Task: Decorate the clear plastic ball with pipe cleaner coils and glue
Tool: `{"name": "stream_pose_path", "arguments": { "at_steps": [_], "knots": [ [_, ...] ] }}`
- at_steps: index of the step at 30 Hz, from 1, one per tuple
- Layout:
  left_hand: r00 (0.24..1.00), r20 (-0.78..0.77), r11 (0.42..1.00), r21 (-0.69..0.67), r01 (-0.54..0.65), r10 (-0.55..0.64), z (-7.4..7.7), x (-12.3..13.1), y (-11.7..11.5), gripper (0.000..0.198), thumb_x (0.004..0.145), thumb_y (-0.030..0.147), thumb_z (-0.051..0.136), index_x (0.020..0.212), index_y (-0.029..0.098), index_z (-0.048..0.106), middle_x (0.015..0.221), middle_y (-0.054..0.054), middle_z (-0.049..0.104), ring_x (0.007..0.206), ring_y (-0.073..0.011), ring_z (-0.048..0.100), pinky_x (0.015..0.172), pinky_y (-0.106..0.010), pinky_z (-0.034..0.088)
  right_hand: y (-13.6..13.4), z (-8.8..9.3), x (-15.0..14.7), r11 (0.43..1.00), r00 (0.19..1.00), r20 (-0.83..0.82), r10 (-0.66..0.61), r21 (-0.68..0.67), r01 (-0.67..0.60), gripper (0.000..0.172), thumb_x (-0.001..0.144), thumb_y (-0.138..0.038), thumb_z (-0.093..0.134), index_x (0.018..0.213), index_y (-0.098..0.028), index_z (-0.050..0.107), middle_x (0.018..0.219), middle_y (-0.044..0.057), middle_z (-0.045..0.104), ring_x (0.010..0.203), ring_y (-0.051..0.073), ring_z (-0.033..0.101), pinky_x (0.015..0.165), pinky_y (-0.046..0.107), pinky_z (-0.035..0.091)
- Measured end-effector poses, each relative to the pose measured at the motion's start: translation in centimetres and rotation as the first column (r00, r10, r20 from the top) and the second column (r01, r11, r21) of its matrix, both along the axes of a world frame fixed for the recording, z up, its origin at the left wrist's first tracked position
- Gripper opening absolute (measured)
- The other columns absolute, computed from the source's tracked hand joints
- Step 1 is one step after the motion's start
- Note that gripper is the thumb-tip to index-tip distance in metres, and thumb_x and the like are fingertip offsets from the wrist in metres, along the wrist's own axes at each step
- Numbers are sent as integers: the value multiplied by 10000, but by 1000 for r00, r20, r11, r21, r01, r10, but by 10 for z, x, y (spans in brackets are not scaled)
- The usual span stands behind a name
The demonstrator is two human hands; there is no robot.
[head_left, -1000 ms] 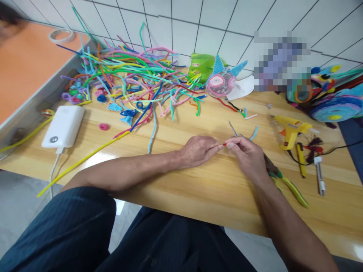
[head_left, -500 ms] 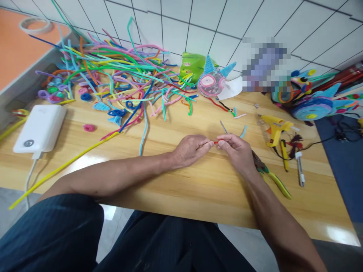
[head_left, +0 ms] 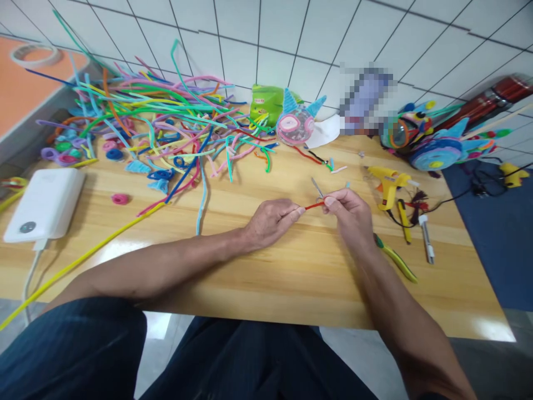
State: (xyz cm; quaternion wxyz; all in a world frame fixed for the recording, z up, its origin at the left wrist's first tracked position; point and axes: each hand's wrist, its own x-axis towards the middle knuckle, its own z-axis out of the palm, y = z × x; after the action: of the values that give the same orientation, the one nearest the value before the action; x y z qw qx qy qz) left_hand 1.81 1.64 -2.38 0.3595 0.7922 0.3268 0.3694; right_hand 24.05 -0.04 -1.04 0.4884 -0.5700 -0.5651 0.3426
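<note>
Both my forearms stretch across the wooden surface [head_left: 291, 278] and angle inward, so my hands meet at its middle. My left hand [head_left: 268, 222], knuckles up, pinches the left end of a short red pipe cleaner [head_left: 314, 205] between thumb and forefinger. My right hand [head_left: 350, 214] pinches its right end, fingers curled. The piece spans the gap between them. A heap of coloured pipe cleaners [head_left: 166, 122] lies far left.

Pipe-cleaner pile [head_left: 166, 122] behind left hand [head_left: 268, 222], glue gun [head_left: 387, 180] beside right hand [head_left: 350, 214]
</note>
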Motion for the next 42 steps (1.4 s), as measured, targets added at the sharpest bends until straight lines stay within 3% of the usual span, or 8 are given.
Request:
{"name": "stream_pose_path", "arguments": {
  "at_steps": [5, 11, 15, 19, 26, 33, 39, 42],
  "knots": [
    [991, -109, 995, 52, 86, -80, -5, 2, -3, 461, 1103, 338, 458, 682, 181, 562, 660, 4, 576, 615, -120, 535, 642, -261, 387, 0, -7, -14, 990, 950, -310, 28, -122, -69, 369, 875, -596, 784, 898, -268, 616, 868, 14, 678, 752, 179, 641, 716, 333, 576],
    [951, -278, 956, 214, 201, -138, -9, 3, -7, 413, 1096, 327, 450, 888, 173, 772, 839, -79, 756, 792, -197, 701, 780, -315, 521, -7, -2, -22, 978, 921, -373, 111, -122, -167, 390, 918, -631, 745, 869, -292, 558, 709, -35, 513, 683, 180, 582, 712, 351, 576],
    [991, -71, 992, 41, 121, -118, -5, 3, -7, 324, 1066, 451, 608, 1146, 201, 799, 944, -63, 794, 806, -172, 697, 777, -287, 537, -14, -6, -25, 989, 967, -247, 58, -115, -89, 335, 893, -602, 786, 898, -284, 681, 659, -42, 582, 612, 160, 583, 641, 320, 549],
    [982, 190, 974, -225, 38, 6, -6, 3, 0, 298, 1000, 460, 735, 961, 169, 791, 845, -17, 764, 662, -103, 579, 666, -237, 469, -23, -5, -30, 994, 999, -33, 38, -102, -41, 274, 937, -539, 743, 971, -276, 812, 901, 31, 802, 824, 212, 737, 740, 358, 618],
    [960, 278, 969, -244, 31, 39, -12, 3, 9, 320, 1017, 487, 700, 974, 197, 829, 836, -44, 738, 800, -157, 661, 791, -302, 532, -23, -5, -34, 988, 990, -52, 128, -84, -132, 502, 980, -507, 691, 1425, -276, 669, 853, -9, 786, 823, 200, 744, 825, 366, 618],
    [947, 293, 930, -367, -13, 129, -2, 0, 6, 210, 972, 376, 601, 893, 185, 640, 774, 10, 613, 699, -120, 512, 679, -249, 453, -17, 2, -28, 977, 977, 107, 186, -121, -173, 293, 947, -496, 675, 820, -234, 711, 689, -31, 614, 658, 150, 553, 632, 287, 450],
    [967, 69, 921, -296, 254, -245, 8, -3, 5, 159, 824, 231, 547, 700, 202, 451, 635, 64, 410, 599, -91, 356, 584, -235, 283, -11, 16, -8, 989, 984, 119, 129, -92, -119, 240, 885, -445, 703, 778, -233, 738, 715, -21, 667, 684, 161, 575, 675, 303, 451],
    [971, 44, 917, -320, 237, -235, 11, -3, 3, 183, 825, 243, 549, 688, 206, 433, 624, 69, 379, 596, -93, 338, 583, -237, 271, -10, 17, -6, 989, 982, 139, 128, -88, -116, 230, 879, -432, 697, 775, -234, 750, 706, -21, 673, 667, 160, 570, 660, 304, 440]
  ]
}}
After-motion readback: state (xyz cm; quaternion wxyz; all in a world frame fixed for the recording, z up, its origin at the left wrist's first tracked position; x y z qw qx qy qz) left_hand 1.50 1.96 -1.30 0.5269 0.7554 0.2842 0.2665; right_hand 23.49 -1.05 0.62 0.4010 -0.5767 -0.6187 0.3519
